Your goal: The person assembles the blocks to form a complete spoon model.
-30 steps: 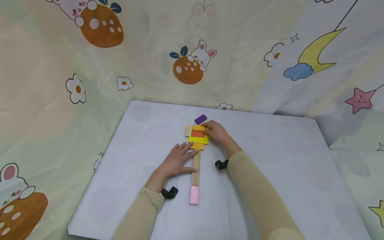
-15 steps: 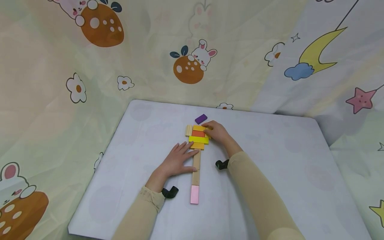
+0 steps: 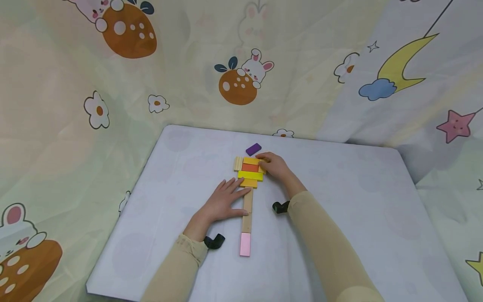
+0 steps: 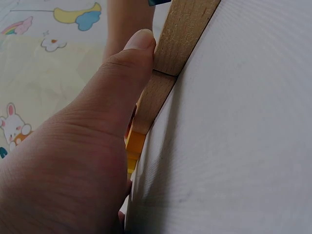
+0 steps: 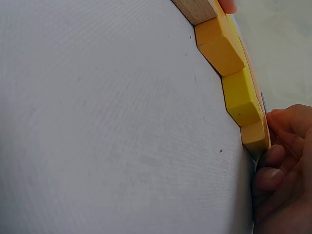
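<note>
Flat blocks lie in a figure on the white table. Two plain wood blocks (image 3: 247, 201) and a pink block (image 3: 245, 244) form its stem. Above them sit an orange-yellow block (image 3: 249, 183), a bright yellow block (image 3: 250, 175), a red-orange block (image 3: 250, 167) and another yellow block (image 3: 250, 160). A plain wood block (image 3: 238, 164) stands along the left side. My left hand (image 3: 220, 203) lies with spread fingers, thumb and fingertips touching the stem and the orange-yellow block. At the upper right, my right hand (image 3: 276, 167) pinches a light wood block (image 5: 254, 136), partly hidden by the fingers.
A purple block (image 3: 253, 149) lies at an angle just beyond the figure. The white table (image 3: 339, 218) ends at a back edge before a hanging printed cloth (image 3: 188, 67). Black wrist cameras (image 3: 214, 241) sit at both cuffs.
</note>
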A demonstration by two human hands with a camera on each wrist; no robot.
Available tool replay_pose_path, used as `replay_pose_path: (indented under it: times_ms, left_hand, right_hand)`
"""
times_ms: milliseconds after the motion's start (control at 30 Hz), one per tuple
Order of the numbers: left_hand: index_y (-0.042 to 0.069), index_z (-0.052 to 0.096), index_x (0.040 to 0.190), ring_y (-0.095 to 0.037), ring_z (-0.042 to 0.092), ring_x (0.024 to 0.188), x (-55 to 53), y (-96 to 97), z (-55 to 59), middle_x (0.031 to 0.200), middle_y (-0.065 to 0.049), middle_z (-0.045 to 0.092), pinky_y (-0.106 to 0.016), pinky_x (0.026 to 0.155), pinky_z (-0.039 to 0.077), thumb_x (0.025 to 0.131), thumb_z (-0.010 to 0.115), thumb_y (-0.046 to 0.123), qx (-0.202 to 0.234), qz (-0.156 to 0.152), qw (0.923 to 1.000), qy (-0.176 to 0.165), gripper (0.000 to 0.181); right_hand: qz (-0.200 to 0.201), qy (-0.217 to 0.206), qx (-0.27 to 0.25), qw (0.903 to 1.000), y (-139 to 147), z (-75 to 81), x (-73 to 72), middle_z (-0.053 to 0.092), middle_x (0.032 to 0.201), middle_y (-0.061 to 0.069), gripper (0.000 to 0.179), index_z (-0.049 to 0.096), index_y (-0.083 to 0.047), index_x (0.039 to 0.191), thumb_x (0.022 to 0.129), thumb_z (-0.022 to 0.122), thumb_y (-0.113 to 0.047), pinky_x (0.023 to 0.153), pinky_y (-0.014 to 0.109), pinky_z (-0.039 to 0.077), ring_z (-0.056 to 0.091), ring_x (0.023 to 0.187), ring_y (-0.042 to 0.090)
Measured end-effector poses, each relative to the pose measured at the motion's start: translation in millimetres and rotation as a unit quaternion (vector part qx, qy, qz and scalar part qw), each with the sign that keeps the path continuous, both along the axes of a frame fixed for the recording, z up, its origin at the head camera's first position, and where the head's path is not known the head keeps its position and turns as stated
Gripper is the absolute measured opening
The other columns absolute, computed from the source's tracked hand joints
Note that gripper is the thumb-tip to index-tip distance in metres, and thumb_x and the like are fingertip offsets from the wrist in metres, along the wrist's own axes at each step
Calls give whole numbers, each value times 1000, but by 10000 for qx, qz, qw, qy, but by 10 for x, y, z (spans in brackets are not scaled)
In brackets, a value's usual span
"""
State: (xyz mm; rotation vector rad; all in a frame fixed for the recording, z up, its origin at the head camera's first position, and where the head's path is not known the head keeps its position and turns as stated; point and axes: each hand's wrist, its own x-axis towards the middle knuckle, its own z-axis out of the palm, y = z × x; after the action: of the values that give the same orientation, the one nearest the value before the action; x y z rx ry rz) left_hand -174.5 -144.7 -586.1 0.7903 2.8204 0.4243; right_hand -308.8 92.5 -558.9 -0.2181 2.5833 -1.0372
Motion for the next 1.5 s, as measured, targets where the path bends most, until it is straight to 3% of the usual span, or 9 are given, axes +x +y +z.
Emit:
replay_pose_path:
  times_ms: [533, 800, 1167, 1500]
  left_hand:
    - [45, 28, 153, -24, 9, 156, -7, -11, -24, 168, 6, 11, -52, 126, 5, 79, 41, 87, 108, 38, 9999, -45, 86]
    - [46, 28, 153, -27, 11, 155, 0, -8, -7, 168, 5, 12, -54, 125, 7, 80, 43, 86, 191, 27, 9998, -79, 85]
    - [47, 25, 153, -26, 10, 155, -3, -28, -25, 168, 6, 11, -53, 126, 6, 79, 42, 87, 122, 90, 9998, -129, 86]
    - [48, 25, 153, -24, 8, 156, -3, -3, -5, 168, 8, 10, -52, 126, 5, 78, 41, 88, 104, 110, 9997, -198, 86]
  right_hand:
    - [-209, -152, -106, 9996, -10, -2, 3, 51, 149, 2, 36, 61, -29, 134, 99, 53, -34, 117, 54, 35, 44, 135, 30]
    - [-300, -184, -112, 9993, 25, 26, -16, 52, 147, 1, 37, 60, -29, 134, 99, 50, -36, 109, 51, 44, 50, 124, 31]
    - [-273, -50, -12, 9996, 116, 186, -272, 54, 142, -1, 35, 59, -27, 136, 101, 52, -33, 86, 35, 54, 54, 106, 26]
    - [73, -297, 298, 9991, 111, 294, -522, 44, 152, 0, 41, 52, -30, 141, 101, 56, -35, 106, 50, 47, 50, 125, 30]
